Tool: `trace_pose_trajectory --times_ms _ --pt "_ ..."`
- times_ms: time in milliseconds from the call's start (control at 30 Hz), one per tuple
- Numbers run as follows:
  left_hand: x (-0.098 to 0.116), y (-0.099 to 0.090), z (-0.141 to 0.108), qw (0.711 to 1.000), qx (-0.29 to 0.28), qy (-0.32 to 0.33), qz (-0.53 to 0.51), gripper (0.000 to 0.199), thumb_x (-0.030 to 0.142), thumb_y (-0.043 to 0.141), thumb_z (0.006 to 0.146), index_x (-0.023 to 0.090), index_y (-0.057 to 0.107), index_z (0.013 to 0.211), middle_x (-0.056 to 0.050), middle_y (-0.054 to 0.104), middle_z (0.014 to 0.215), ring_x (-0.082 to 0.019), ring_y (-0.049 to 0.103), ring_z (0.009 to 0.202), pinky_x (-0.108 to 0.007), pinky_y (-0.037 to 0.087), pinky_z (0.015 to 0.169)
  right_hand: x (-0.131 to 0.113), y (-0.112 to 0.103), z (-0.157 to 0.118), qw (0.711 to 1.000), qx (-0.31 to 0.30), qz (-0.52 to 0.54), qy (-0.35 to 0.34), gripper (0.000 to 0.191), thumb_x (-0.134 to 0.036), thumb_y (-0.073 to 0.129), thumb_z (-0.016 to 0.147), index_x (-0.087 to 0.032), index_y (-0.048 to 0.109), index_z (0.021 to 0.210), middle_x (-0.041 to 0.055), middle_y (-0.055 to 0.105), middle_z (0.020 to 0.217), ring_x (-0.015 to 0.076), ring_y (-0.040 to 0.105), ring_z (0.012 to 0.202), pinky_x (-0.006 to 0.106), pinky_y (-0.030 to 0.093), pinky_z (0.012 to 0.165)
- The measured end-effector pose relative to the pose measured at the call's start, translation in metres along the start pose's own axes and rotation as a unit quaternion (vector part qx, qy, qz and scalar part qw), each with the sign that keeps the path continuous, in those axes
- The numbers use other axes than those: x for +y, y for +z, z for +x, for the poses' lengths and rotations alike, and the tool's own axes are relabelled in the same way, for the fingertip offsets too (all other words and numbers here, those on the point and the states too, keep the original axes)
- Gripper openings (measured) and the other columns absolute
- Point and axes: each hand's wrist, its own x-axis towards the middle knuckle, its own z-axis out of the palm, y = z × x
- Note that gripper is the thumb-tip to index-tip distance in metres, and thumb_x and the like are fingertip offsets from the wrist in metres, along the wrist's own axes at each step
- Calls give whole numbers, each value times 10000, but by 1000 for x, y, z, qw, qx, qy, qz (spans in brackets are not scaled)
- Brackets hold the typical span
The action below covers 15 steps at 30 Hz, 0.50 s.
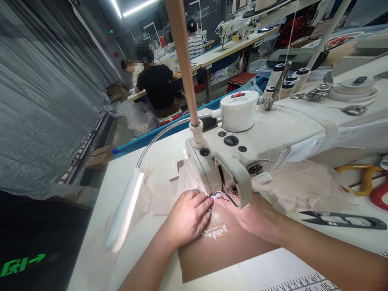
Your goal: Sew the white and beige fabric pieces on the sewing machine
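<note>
A white sewing machine (209, 165) stands over the table, its needle area lit. Under it lies a brown fabric piece (224, 254) with a clear, shiny plastic patch (216, 230) on top. My left hand (189, 216) rests on the fabric left of the presser foot, fingers bent and pressed together at the edge of the work. On the right, my right hand (254, 216) lies over the fabric, its fingers reaching toward the foot, partly hidden behind the machine's guard. What its fingertips do is hard to see.
A lamp (125, 210) on a bent metal neck hangs at the left. Thread snips (345, 220), yellow-handled scissors (365, 180) and pale fabric (306, 182) lie at the right. A ruler (306, 283) is at the front edge. People sit at machines behind.
</note>
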Motion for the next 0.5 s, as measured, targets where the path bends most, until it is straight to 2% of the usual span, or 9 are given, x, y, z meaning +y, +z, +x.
trace_pose_trajectory --times_ms 167,500 --pt "-9 1 1 1000 12 10 0 242 239 424 929 152 649 953 -106 652 972 -226 557 890 -385 458 869 3 3 -3 1000 -1 18 6 452 -9 357 801 -210 681 1045 84 698 975 205 629 781 300 481 646" --pt "-14 1 2 1000 24 15 -2 268 249 413 938 152 642 1040 -116 659 1008 -232 578 932 -388 458 875 5 7 -5 998 -20 30 49 381 -63 374 827 -245 698 911 68 697 941 197 615 691 304 443 588"
